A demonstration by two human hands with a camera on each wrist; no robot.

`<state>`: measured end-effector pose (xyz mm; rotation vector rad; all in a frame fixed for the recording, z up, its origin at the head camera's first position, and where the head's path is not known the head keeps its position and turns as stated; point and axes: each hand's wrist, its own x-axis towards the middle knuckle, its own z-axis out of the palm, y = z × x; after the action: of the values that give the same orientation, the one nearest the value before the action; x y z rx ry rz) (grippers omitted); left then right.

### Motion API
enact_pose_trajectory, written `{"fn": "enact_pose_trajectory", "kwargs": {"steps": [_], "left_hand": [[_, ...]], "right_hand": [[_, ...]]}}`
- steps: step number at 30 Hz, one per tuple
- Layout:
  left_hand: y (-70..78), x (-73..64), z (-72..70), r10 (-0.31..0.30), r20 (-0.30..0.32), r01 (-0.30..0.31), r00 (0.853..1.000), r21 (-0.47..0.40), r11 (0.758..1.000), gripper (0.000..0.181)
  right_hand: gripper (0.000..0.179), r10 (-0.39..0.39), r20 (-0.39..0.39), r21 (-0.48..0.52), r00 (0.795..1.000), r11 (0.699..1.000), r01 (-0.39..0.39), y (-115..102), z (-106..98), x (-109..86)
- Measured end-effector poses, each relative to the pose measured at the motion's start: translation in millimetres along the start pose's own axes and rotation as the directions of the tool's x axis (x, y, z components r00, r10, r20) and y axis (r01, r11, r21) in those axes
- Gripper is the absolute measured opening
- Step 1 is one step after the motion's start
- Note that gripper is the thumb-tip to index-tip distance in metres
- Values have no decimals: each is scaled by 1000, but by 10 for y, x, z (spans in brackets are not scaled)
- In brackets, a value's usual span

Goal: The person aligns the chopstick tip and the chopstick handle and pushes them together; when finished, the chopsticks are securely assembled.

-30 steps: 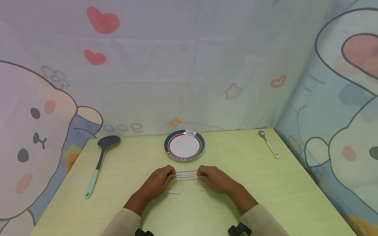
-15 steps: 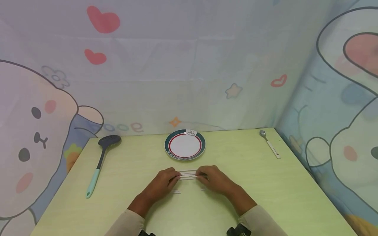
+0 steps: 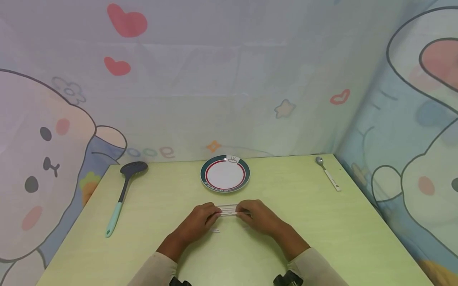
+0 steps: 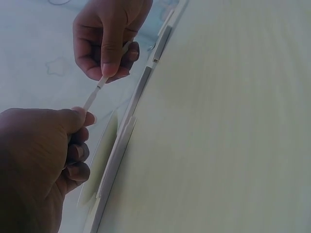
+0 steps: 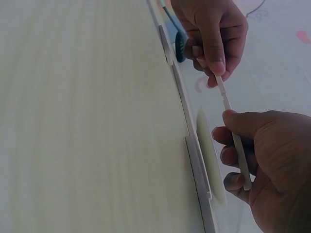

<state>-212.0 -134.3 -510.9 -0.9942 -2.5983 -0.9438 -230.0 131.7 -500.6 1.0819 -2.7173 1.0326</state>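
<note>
Both hands work close together over the table's middle, just in front of the plate. My left hand [image 3: 202,219] pinches a thin white stick [image 4: 90,100] between thumb and forefinger. Opposite, my right hand [image 3: 258,216] pinches a thin white stick [image 5: 240,155], whose lower end shows below the fingers in the right wrist view. The two sticks line up end to end, with a small stepped joint between the hands. Below them on the table lie several pale strips [image 4: 141,92], partly covered by the hands in the head view. Another short white end [image 3: 216,230] shows beside the left hand.
A white plate with a green rim [image 3: 225,188] stands behind the hands. At the left lies a slotted turner [image 3: 118,210] with a mint handle; at the back right lies a small spoon [image 3: 328,174]. A printed cloth [image 3: 222,79] hangs behind the table [image 3: 358,238].
My left hand has shifted a little to the right, narrowing the gap between the hands. The right hand has moved slightly left. Both keep their pinch.
</note>
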Motion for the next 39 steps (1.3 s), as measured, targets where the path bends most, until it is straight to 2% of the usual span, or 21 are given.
{"fn": "enact_pose_trajectory", "kwargs": {"steps": [8,13,19,23,27,31,34,39], "left_hand": [[39,11,-12,-4,19,4,1000,-4,1000,10],[62,18,46,42,-39,-41,998,27,999,8],[124,47,106,84,-134,-78,987,50,996,8],[113,59,105,83,-116,-78,990,48,996,9],[65,56,69,36,-56,-34,998,44,998,9],[24,31,39,-9,-27,13,1000,128,992,7],[25,-3,17,-41,-25,46,999,207,977,6],[60,-33,-35,-77,-33,83,997,252,964,2]], "right_hand": [[4,17,5,31,1000,999,-17,-22,8,2],[4,0,-12,35,1000,999,0,-19,28,7],[5,-36,-74,23,997,999,37,-20,43,15],[6,-45,-87,27,995,998,48,-29,49,25],[5,-55,-37,17,998,998,56,-18,43,56],[7,-17,14,-47,1000,999,17,42,-3,54],[11,38,20,-82,999,996,-36,107,-56,1],[10,75,-15,-100,997,992,-76,180,-123,-72]]}}
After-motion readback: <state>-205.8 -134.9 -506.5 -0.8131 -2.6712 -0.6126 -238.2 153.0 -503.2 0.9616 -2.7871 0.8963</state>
